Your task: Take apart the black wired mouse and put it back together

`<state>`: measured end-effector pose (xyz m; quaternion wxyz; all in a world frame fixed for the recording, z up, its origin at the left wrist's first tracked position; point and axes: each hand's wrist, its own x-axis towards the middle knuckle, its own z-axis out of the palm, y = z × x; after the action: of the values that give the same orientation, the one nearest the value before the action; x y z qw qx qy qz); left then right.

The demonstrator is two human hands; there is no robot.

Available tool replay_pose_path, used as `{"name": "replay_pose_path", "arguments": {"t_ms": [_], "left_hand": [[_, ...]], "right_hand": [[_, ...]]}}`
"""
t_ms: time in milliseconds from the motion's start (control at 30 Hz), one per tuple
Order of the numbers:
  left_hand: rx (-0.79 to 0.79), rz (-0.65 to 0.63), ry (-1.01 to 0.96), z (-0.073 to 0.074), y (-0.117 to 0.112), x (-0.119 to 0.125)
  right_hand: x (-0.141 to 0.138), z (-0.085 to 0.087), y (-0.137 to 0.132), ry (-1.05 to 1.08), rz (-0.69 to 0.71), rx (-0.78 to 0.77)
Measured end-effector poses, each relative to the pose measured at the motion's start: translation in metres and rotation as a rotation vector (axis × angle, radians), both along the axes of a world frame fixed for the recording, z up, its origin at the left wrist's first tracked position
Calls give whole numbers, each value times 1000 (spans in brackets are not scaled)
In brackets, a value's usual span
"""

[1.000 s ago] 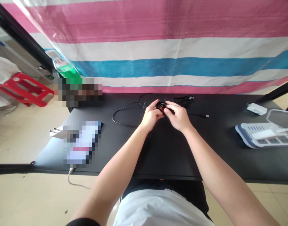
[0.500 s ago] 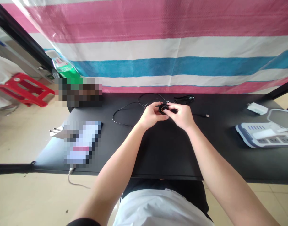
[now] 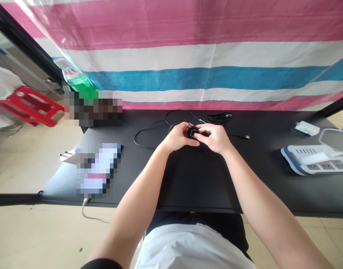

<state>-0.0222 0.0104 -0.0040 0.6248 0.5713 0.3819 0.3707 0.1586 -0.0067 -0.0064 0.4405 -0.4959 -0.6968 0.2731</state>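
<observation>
Above the black table [image 3: 199, 179], my two hands meet over a small round black object [image 3: 192, 131] with a gold-coloured detail on its face. My left hand [image 3: 177, 138] grips it from the left, fingers behind and thumb in front. From the other side, the fingertips of my right hand [image 3: 214, 137] pinch its right edge. Fingers cover much of it, and its exact kind cannot be made out. A thin black cable [image 3: 136, 138] loops on the table behind my left hand. A USB plug [image 3: 247, 137] on a black cord lies right of my right hand.
A glossy black object [image 3: 220, 118] lies behind my right hand. On the right are a power strip [image 3: 291, 160] and a white charger [image 3: 307, 128]. A blurred phone [image 3: 101, 168] lies left, near a green-labelled bottle [image 3: 81, 82]. A striped sheet [image 3: 188, 56] hangs behind; a red stool [image 3: 33, 104] stands beyond.
Both hands have shifted very slightly left with the round black object. My right fingertips have moved a little on its face. The things on the table lie as before.
</observation>
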Motion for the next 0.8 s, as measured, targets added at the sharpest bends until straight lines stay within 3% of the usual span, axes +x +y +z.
{"name": "replay_pose_path", "arguments": {"t_ms": [367, 567, 800], "left_hand": [[64, -67, 170, 0, 0, -4], [271, -131, 650, 13, -8, -3], [388, -253, 951, 17, -13, 4]], "right_hand": [[2, 10, -3, 262, -44, -91], [3, 13, -2, 408, -40, -173], [4, 13, -1, 482, -20, -237]]}}
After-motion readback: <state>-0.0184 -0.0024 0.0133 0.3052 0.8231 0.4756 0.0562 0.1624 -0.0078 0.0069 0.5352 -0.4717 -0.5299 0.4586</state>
